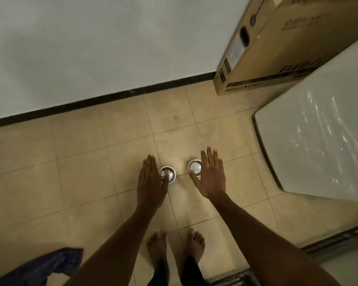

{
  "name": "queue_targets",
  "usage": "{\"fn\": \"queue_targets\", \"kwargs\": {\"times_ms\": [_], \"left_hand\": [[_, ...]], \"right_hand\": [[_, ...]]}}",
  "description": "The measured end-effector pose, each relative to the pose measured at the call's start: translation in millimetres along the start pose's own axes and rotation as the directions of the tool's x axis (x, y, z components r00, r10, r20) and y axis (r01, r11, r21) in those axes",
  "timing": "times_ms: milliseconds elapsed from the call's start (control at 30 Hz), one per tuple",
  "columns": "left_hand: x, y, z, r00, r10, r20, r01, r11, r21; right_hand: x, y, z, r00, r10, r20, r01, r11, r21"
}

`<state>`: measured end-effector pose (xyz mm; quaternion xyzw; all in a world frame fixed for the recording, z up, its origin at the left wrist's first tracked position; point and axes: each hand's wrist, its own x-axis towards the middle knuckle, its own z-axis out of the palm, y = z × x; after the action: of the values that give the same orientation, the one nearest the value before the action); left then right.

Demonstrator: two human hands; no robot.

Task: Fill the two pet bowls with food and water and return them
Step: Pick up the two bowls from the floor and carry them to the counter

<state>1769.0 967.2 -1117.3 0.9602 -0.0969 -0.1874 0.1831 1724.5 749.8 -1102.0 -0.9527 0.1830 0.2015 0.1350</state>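
Two steel bowls sit on the tile floor (pixel 91 182), side by side w/ a gap between, both upright. Left bowl (pixel 168 173) has a small heap of brown kibble in the middle. Right bowl (pixel 194 166) looks shiny and clear inside, prob. water, can't be sure from the glare.

Left hand (pixel 151 180) is above the left bowl's left side, palm down, fingers straight and together, holding nothing; the thumb overlaps the bowl's near-left rim in view, contact can't be told. Right hand (pixel 211 176) is above the right bowl's right side, palm down, fingers straight and slightly spread, holding nothing; the thumb crosses the bowl's near rim in view, touch also unclear. Both forearms reach down from the bottom of the frame.

Two bare feet (pixel 175 246) stand on the tiles near the bottom centre, toes toward the bowls, dark trouser legs behind them.

Wall (pixel 101 44) runs across the top w/ a black skirting strip along the floor. Cardboard box (pixel 277 48) w/ printed text stands at top right against the wall. White appliance (pixel 322 137) fills the right side, near the right bowl but apart. Blue cloth (pixel 46 265) lies at bottom left.
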Motion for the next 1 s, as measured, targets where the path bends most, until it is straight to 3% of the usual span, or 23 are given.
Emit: {"fn": "queue_targets", "kwargs": {"times_ms": [167, 300, 467, 633, 833, 1000], "left_hand": [[38, -41, 131, 0.987, -0.121, 0.103, 0.131, 0.986, -0.100], [63, -58, 187, 0.964, -0.231, 0.130, 0.255, 0.941, -0.220], [87, -83, 269, 0.856, -0.484, 0.182, 0.517, 0.805, -0.289], [99, -94, 305, 0.728, -0.661, 0.182, 0.684, 0.679, -0.267], [102, -103, 317, 0.698, -0.692, 0.185, 0.714, 0.650, -0.261], [104, -103, 321, 0.662, -0.723, 0.198, 0.725, 0.552, -0.412]], "right_hand": [[62, 45, 118, 0.996, 0.070, 0.050, -0.075, 0.992, 0.098], [101, 68, 173, 0.985, 0.159, 0.060, -0.168, 0.962, 0.213], [141, 95, 254, 0.941, 0.325, 0.093, -0.335, 0.851, 0.405], [157, 110, 290, 0.862, 0.485, 0.145, -0.501, 0.774, 0.388], [164, 117, 304, 0.740, 0.647, 0.183, -0.611, 0.534, 0.585], [167, 113, 307, 0.700, 0.676, 0.233, -0.603, 0.384, 0.699]]}}
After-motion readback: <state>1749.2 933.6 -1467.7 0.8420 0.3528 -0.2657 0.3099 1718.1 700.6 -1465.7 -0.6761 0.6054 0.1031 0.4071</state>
